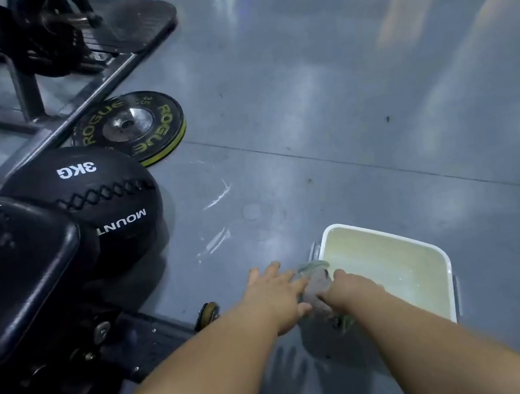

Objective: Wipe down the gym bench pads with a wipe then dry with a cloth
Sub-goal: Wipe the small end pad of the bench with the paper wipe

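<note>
Far to the left of the grip, the black bench pad [15, 263] sat with pale specks on its surface. A black medicine ball [110, 199] marked 3KG was just behind it, and a weight plate [154, 128] with yellow lettering lay flat on the grey floor [341, 117] beyond that.

Nearer the grip, the person's left hand [277, 298] reached down with its fingers straight and spread. They were not closed on anything, and only the thumb side met the left edge of the cloth [315, 293].

The cloth was a grey, bunched strip hanging between the two hands. Its long axis ran roughly away from the person: the far end pointed toward the near left corner of the bucket [390, 239], and a greenish near end trailed out under the right wrist.

Immediately to the right, the right hand [342, 282] was clenched around the cloth's middle, though the fingers themselves were hidden beneath it.

To the right of the grip and beyond it stood the white square bucket, holding cloudy yellowish liquid.
</note>
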A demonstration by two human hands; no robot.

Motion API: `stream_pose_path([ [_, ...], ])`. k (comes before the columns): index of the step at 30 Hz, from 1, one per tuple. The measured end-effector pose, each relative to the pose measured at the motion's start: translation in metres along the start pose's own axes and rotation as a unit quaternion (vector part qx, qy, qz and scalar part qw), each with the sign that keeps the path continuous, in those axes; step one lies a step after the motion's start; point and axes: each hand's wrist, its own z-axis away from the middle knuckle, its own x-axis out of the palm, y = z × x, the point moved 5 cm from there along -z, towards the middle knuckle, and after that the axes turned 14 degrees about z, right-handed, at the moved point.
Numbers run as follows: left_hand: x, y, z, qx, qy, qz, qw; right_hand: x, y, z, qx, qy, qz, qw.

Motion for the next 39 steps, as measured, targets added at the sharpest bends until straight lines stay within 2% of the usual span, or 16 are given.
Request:
stream_pose_path([
  [2,0.001,-0.001,0.001,0.000,-0.010,-0.014,1.000,0.006,0.004,-0.001,0.036,0.011,0.001,0.999],
  [7,-0.001,-0.002,0.001,-0.002,-0.014,-0.023,1.000,0.015,0.000,-0.008,0.047,-0.015,-0.013,0.999],
  [10,0.001,-0.004,-0.001,-0.006,-0.011,-0.018,1.000,0.018,0.001,-0.013,0.041,-0.015,-0.003,0.999],
  [15,0.006,-0.011,-0.003,-0.020,-0.020,-0.002,1.000,0.019,0.001,-0.023,0.021,0.054,0.005,0.998],
  [22,0.007,-0.023,-0.004,-0.041,-0.020,0.039,0.998,0.021,-0.005,-0.031,-0.008,0.044,0.022,0.999],
  [27,0.008,-0.038,-0.003,-0.060,0.001,0.099,0.993,0.015,-0.007,-0.028,-0.022,0.075,0.025,0.997],
  [31,0.004,-0.044,0.002,-0.078,0.017,0.150,0.985,0.004,-0.005,-0.019,-0.039,0.132,-0.049,0.989],
  [34,0.003,-0.047,0.010,-0.101,0.028,0.222,0.969,-0.010,-0.008,-0.002,-0.057,0.189,-0.140,0.970],
  [37,0.010,-0.055,0.024,-0.147,0.038,0.304,0.941,-0.024,-0.020,0.024,-0.084,0.243,-0.250,0.933],
  [39,0.018,-0.065,0.034,-0.177,0.041,0.352,0.918,-0.030,-0.031,0.044,-0.103,0.256,-0.352,0.894],
])
